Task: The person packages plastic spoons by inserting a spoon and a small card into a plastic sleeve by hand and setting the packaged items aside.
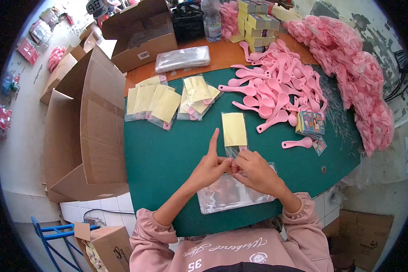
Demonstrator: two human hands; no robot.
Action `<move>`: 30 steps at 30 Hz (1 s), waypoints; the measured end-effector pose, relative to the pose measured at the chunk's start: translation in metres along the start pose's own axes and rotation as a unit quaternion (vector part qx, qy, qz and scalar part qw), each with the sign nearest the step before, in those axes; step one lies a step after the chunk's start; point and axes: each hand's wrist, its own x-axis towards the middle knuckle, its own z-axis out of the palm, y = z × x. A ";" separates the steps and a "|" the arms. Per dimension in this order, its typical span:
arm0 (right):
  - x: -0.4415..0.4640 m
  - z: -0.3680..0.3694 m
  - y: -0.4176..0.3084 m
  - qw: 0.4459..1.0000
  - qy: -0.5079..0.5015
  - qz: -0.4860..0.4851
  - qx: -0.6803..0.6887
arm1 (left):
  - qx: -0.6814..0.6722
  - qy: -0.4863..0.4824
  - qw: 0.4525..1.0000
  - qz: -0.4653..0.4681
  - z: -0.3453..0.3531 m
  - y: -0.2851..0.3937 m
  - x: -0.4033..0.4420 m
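Observation:
In the head view, a clear plastic bag [231,151] lies in front of me with a yellow card [235,130] inside and a bit of pink handle showing below the card. My left hand [209,167] pinches the bag's near end, its index finger stretched out along the bag's left side. Pressed close against it, my right hand [258,172] has its fingers closed on the same end; the fingertips partly hide each other. Under my hands lies a stack of clear plastic bags [235,197].
Pink spoons [281,86] are heaped at back right, beside a stack of printed cards [310,124] and one loose spoon [297,143]. Several filled bags [165,106] lie at back left. An open cardboard box [102,118] borders the green table [167,190] on the left.

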 end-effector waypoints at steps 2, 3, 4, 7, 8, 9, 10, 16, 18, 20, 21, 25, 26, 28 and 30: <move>0.001 -0.001 0.000 1.000 0.010 -0.010 -0.007 | 0.016 0.031 0.999 0.007 0.002 0.005 -0.001; 0.000 -0.002 0.000 1.000 0.020 -0.017 -0.014 | 0.033 0.058 0.998 0.014 0.003 0.007 -0.001; 0.000 -0.004 0.002 1.000 0.022 -0.016 -0.014 | 0.033 0.057 0.998 0.015 0.006 0.007 -0.001; -0.004 -0.027 0.011 0.997 -0.030 -0.009 0.069 | 0.048 0.061 0.996 0.032 0.010 0.006 0.001; -0.007 -0.042 0.010 0.985 -0.082 0.031 0.151 | -0.001 0.061 0.997 0.041 0.009 0.005 0.003; -0.010 -0.057 0.013 0.961 -0.134 0.069 0.230 | -0.050 0.062 0.996 0.050 0.008 0.006 0.005; -0.015 -0.070 0.023 0.959 -0.107 0.038 0.259 | -0.050 0.061 0.995 0.053 0.007 0.009 0.006; -0.056 -0.184 0.136 0.902 0.267 0.174 0.292 | -0.144 -0.070 0.986 -0.040 -0.002 0.004 0.011; -0.063 -0.204 0.162 0.760 0.306 0.399 -0.411 | -0.193 -0.067 0.977 -0.065 -0.001 0.003 0.012; -0.061 -0.195 0.155 0.780 0.351 0.257 -0.449 | -0.191 -0.064 0.977 -0.069 -0.001 0.007 0.011; -0.047 -0.185 0.134 0.781 0.389 0.105 -0.477 | -0.188 -0.058 0.978 -0.069 -0.002 0.009 0.012; -0.008 -0.097 0.053 0.996 0.091 0.009 -0.010 | -0.198 -0.040 0.978 -0.046 -0.003 0.010 0.012; -0.001 -0.078 0.039 0.997 0.039 0.043 0.050 | -0.221 -0.035 0.974 -0.033 -0.003 0.009 0.012; 0.007 -0.050 0.029 0.991 -0.014 0.077 0.112 | -0.244 -0.027 0.969 -0.022 -0.004 0.010 0.013; 0.010 -0.033 0.033 0.995 0.099 0.021 0.016 | -0.271 -0.032 0.962 -0.015 -0.003 0.010 0.014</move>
